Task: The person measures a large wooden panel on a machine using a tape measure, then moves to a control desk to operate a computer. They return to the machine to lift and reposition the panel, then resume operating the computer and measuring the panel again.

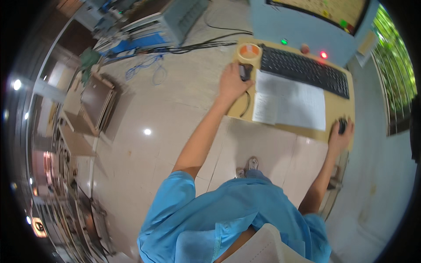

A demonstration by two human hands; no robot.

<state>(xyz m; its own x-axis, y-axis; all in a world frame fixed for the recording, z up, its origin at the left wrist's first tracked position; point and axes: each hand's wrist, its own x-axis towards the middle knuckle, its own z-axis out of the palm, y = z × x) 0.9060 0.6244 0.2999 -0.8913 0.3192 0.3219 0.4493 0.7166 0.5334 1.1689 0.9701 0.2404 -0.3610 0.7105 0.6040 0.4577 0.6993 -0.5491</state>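
Observation:
My left hand [231, 82] is closed round a small black handheld device [246, 72] at the left edge of a yellowish desk [302, 131]. Its exact kind does not show. A short dark cable [248, 105] curves over the desk just below that hand. At the desk's right front corner, my right hand [340, 136] rests with its fingers round a black computer mouse [342, 126]. Between the hands lie white paper sheets [289, 100]. Behind them sits a black keyboard [305, 69], slightly angled. A roll of tape [240, 56] lies beside the keyboard, just beyond my left hand.
A blue cabinet [280, 24] with a screen [326, 11], a green light and a red light [323, 55] stands behind the desk. Black cables [197, 47] and blue wire [147, 68] lie on the floor. Flat boards [98, 103] lean at the left; a wall [372, 171] borders the right.

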